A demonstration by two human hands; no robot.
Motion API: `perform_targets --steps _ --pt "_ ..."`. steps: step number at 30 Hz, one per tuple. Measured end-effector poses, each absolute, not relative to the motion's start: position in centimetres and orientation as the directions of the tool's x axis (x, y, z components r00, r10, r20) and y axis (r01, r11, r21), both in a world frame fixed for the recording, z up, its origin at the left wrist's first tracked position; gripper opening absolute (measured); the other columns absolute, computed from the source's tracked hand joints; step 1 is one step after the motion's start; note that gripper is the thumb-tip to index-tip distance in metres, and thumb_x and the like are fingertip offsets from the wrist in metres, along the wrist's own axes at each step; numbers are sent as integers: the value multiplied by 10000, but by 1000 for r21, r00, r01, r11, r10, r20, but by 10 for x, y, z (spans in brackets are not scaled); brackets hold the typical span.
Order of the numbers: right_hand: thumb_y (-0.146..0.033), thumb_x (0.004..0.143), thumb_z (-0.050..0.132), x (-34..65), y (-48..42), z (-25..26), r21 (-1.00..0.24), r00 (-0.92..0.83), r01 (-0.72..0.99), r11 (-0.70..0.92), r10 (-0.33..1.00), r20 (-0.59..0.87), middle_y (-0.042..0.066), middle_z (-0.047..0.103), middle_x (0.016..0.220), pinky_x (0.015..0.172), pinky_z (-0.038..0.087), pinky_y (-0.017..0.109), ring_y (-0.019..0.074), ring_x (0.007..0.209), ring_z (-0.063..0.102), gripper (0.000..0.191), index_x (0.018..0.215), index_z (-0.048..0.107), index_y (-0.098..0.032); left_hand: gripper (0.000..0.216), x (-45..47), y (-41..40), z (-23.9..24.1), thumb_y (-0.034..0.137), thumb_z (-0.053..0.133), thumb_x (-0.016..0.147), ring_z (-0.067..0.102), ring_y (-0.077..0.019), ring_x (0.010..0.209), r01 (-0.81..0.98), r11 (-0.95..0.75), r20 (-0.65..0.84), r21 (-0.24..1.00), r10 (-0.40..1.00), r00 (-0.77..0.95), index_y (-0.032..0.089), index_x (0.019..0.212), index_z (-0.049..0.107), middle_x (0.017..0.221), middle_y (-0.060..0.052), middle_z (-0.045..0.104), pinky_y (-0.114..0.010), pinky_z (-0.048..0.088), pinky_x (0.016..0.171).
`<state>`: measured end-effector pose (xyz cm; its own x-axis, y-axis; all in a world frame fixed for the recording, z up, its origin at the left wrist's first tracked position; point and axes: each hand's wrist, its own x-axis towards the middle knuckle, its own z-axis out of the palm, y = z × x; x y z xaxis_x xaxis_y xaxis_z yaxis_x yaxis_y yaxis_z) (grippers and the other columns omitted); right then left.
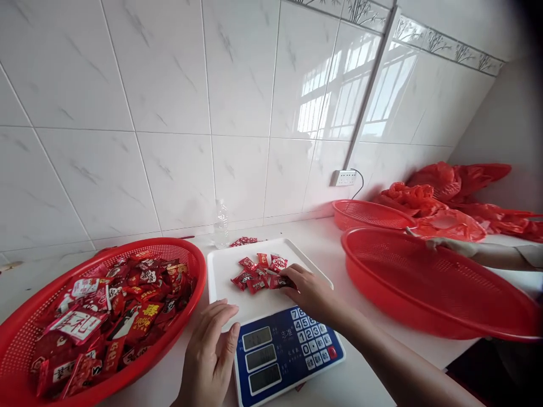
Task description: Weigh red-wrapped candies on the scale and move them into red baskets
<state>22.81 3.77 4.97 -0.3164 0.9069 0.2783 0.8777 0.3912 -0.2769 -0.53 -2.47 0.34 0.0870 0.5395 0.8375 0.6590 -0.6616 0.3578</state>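
Observation:
A digital scale point(288, 350) with a white weighing tray point(224, 271) stands on the counter in front of me. Several red wrapped candies point(258, 272) lie on the tray. My right hand point(307, 291) rests on the tray's right side, fingertips pinching a dark red candy point(280, 281) at the edge of the pile. My left hand point(210, 353) lies at the scale's near left corner, fingers stretched out, holding nothing. A red basket point(193, 265) full of red candy packets sits to the left.
A big tilted red basket point(424, 282) is at right, with another person's hand point(453, 246) on its rim. Behind it are a second red basket point(365, 213), red plastic bags point(449, 198), a clear bottle point(220, 224), a wall socket point(343, 177) and a few candies point(244, 241).

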Motion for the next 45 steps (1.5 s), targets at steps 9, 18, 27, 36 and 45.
perform_targets --steps 9,18,27,36,45 --pt "-439 898 392 321 35 69 -265 -4 955 133 900 437 78 650 1088 715 490 346 244 942 632 320 1052 599 -250 170 -10 -22 0 230 522 893 654 -204 975 666 -632 819 396 571 54 235 1040 609 991 -44 690 -327 553 840" --pt "-360 854 390 366 50 51 -197 84 980 -17 938 336 168 642 1169 701 511 486 358 974 632 389 1097 634 -177 157 -14 -17 0 249 512 900 667 -211 954 669 -602 801 435 599 18 223 999 630 959 -51 699 -324 567 803" --pt "-435 854 525 252 73 48 -235 -360 872 429 888 285 109 438 1434 1050 338 484 298 1328 365 511 1323 508 -234 151 -14 -23 8 216 539 877 665 -202 944 691 -629 834 356 547 68 230 999 627 959 -43 697 -297 556 817" --pt "-342 919 391 228 82 43 -541 -347 710 450 893 287 147 681 980 816 474 459 284 941 635 308 1077 575 -153 135 -13 -22 8 219 543 879 674 -194 913 702 -623 818 344 567 103 221 980 633 937 -47 707 -277 560 795" --pt "-583 933 254 238 41 63 -906 -322 318 278 931 172 56 657 743 548 495 282 148 606 633 484 950 507 -170 143 -11 -20 4 255 506 908 678 -178 896 711 -643 821 286 546 164 218 972 629 921 -48 695 -252 568 780"
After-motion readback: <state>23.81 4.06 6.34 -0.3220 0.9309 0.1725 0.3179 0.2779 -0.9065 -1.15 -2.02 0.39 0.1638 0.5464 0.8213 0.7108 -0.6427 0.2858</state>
